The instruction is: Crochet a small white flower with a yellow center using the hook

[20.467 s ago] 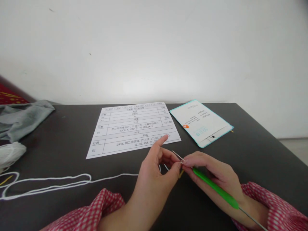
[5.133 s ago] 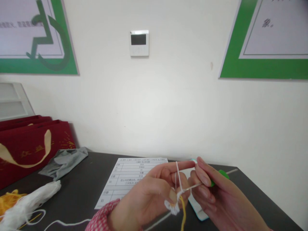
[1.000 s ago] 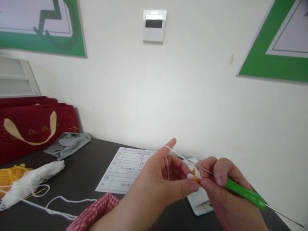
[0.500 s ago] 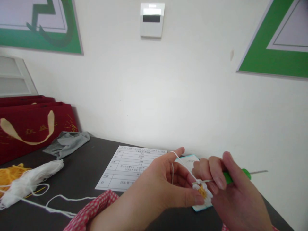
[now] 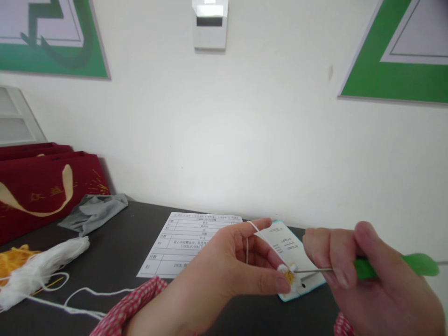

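Note:
Between the thumb and fingers of my left hand [image 5: 241,266] is a small crocheted flower [image 5: 290,275], white with a yellow middle. A strand of white yarn [image 5: 257,229] loops over the raised left index finger and runs down to the flower. My right hand [image 5: 371,280] grips a crochet hook [image 5: 364,269] by its green handle. The hook's thin metal shaft points left, and its tip meets the flower's upper right edge. Whether the tip passes through a stitch is too small to tell.
A printed sheet [image 5: 164,247] and a white card with a teal edge [image 5: 290,242] lie on the dark table [image 5: 115,261]. White yarn [image 5: 52,266] and yellow yarn [image 5: 16,261] sit at left, near a grey cloth [image 5: 93,212] and red gift bags [image 5: 45,182]. A wall rises behind.
My right hand has moved right, away from my left, baring more of the hook's shaft and the card. My left hand keeps its pinch on the flower. The view has shifted slightly.

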`<state>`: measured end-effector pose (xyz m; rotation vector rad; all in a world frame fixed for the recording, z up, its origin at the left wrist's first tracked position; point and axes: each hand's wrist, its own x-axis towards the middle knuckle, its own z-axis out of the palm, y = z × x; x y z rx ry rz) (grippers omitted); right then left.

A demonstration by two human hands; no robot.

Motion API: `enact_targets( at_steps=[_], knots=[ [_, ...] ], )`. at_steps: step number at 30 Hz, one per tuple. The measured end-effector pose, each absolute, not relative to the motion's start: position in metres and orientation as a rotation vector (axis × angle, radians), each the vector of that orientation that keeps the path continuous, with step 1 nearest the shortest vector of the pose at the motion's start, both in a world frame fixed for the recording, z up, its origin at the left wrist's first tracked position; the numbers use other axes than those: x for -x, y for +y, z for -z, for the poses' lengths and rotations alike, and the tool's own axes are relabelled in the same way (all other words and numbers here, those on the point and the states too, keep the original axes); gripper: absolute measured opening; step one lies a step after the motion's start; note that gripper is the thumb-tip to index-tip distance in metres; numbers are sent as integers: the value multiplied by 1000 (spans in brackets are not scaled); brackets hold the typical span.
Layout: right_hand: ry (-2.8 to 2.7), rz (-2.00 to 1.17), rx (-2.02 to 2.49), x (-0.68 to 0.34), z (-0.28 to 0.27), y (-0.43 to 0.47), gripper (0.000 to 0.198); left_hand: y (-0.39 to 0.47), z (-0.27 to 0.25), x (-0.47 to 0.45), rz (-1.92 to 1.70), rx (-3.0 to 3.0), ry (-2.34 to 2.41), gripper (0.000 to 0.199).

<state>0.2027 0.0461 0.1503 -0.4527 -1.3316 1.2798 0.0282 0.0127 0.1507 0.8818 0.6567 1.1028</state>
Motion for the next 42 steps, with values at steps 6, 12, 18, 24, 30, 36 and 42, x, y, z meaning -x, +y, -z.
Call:
enact_targets(
  at_steps=[6,12,18,24,30,36,42],
  knots=[
    [-1341,-1274,423,-202,-149,46,51,14,-152,-28,-1109,-815,663,63],
    [-1349,-1259,436,-203,-149,48,51,14,-153,-28,-1098,-804,694,69],
    [-1350,-1262,440,-200,-149,48,50,15,-153,-28,-1098,-808,701,69],
    [-1416,-1248,424,-195,-139,49,43,11,-155,-30,-1197,-798,747,79],
    [-1566,-1131,541,-195,-133,46,18,5,-166,-31,-1288,-809,787,87],
    [-1575,-1096,586,-195,-131,48,18,5,-163,-33,-1353,-884,826,92],
    [-1503,-1194,564,-190,-132,47,20,9,-149,-33,-1408,-1074,933,83]
  ],
)
